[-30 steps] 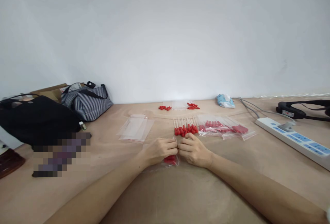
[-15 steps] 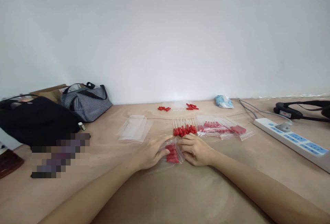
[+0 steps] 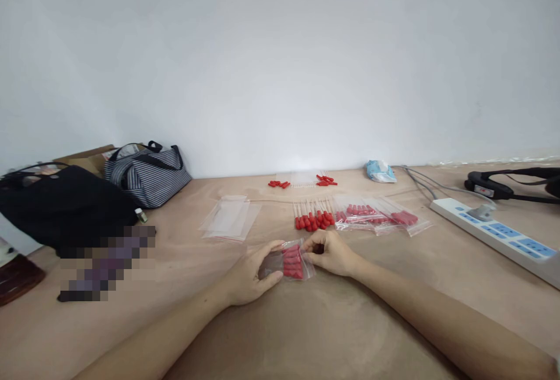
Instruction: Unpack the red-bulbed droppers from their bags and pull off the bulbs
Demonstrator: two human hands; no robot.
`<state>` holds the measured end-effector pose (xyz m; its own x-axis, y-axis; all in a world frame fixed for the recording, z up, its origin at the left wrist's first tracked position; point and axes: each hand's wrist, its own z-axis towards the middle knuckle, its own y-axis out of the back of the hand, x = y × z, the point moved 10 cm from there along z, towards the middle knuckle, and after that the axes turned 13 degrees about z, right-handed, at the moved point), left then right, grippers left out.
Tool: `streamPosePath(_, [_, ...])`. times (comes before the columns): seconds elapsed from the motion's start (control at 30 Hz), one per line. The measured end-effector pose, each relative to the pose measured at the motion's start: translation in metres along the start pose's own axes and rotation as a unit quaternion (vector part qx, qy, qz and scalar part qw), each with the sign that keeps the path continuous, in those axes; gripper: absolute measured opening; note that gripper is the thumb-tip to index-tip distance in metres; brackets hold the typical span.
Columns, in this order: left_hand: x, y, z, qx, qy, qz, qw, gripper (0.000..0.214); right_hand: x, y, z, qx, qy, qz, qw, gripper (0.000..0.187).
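A clear zip bag [image 3: 310, 269] with several small red pieces [image 3: 292, 260] stacked inside lies low over the table between my hands. My left hand [image 3: 249, 275] curves round the bag's left side, its thumb and forefinger at the near and far edges. On the other side, my right hand [image 3: 333, 253] pinches the bag's right edge between thumb and fingers. Just beyond lies a row of red-headed pieces with thin pale stems [image 3: 312, 220]. To its right, filled clear bags [image 3: 380, 218] overlap. Flat bags with nothing visible inside [image 3: 230, 218] are stacked beyond my left hand.
More red pieces [image 3: 326, 180] lie near the wall, beside a blue tissue pack [image 3: 380, 171]. A white power strip [image 3: 494, 237] with a cable and a black headset-like strap [image 3: 490, 186] occupy the right. A striped bag [image 3: 153, 175] and a black bag [image 3: 65, 205] stand left.
My left hand has shifted slightly left and its thumb has come off the red pieces to the bag's near edge. My right fingers have drawn into a pinch at the bag's right edge.
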<state>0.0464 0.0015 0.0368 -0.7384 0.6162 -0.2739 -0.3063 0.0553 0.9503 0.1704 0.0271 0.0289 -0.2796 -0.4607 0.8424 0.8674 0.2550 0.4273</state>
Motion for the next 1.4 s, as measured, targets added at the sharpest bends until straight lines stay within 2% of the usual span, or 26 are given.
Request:
streamPosePath(0.23, [0.001,0.004,0.000,-0.019,0.012,-0.004,1.000,0.043,0.002,-0.003,-0.001,0.013,0.002,0.049,0.999,0.028])
streamPosePath(0.43, [0.004,0.006,0.001,-0.028,0.030,-0.007,0.999,0.038,0.003,-0.015,-0.002,0.082,0.000,0.086,0.993,0.054])
streamPosePath(0.53, [0.003,0.007,0.001,-0.037,0.025,-0.010,0.999,0.036,0.007,-0.014,-0.001,0.080,0.009,0.065,0.995,0.061])
streamPosePath(0.63, [0.003,0.006,0.002,-0.035,0.020,-0.024,0.999,0.036,0.020,-0.011,0.001,0.056,0.052,0.049,0.996,0.056])
streamPosePath(0.77, [0.001,0.005,0.003,-0.031,0.007,-0.037,0.999,0.036,0.034,-0.020,0.001,0.078,0.090,0.017,0.993,0.044])
streamPosePath(0.87, [0.001,0.006,0.003,-0.034,0.004,-0.030,0.999,0.037,0.038,-0.022,0.001,0.072,0.101,-0.038,0.992,0.037])
streamPosePath(1.03, [0.001,0.006,0.002,-0.032,0.009,-0.016,0.999,0.037,0.039,-0.021,0.000,0.071,0.098,-0.048,0.991,0.020])
streamPosePath(1.1, [0.001,0.007,0.002,-0.033,0.010,-0.015,0.999,0.037,0.036,-0.018,0.000,0.061,0.089,-0.068,0.992,0.020])
streamPosePath(1.23, [0.000,0.007,0.002,-0.033,0.007,-0.024,0.999,0.036,0.033,-0.019,0.001,0.063,0.099,-0.100,0.988,0.035])
streamPosePath(1.4, [0.002,0.006,0.002,-0.034,0.008,-0.014,0.999,0.037,0.030,-0.016,0.003,0.016,0.098,-0.034,0.994,0.019])
